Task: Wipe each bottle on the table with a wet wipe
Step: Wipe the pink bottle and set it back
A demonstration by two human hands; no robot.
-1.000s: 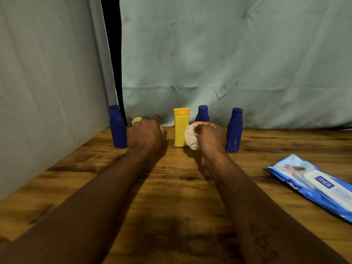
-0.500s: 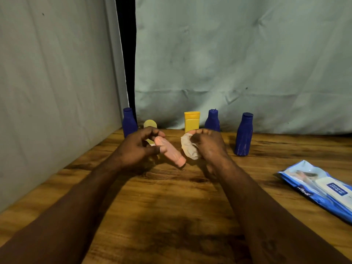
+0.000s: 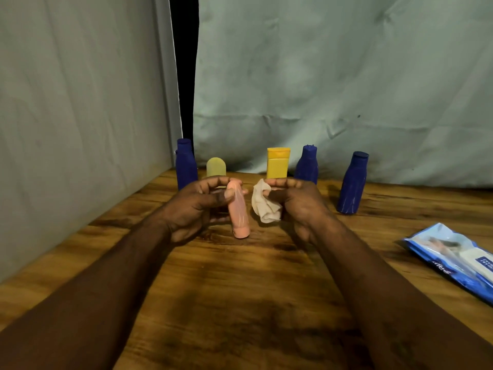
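Pink bottle is held near-upright over table, gripped by L hand. Bunched wet wipe is pinched in R hand just beside it, not touching. Wipe should be wrapped round & drawn lengthwise w/ bottle rotated, grip kept firm.

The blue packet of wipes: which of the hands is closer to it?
Right. The right hand, holding the wipe, is nearer the packet; the left hand, gripping the pink bottle, is farther away.

Makeshift staged setup: wooden table, pale cloth backdrop hung behind.
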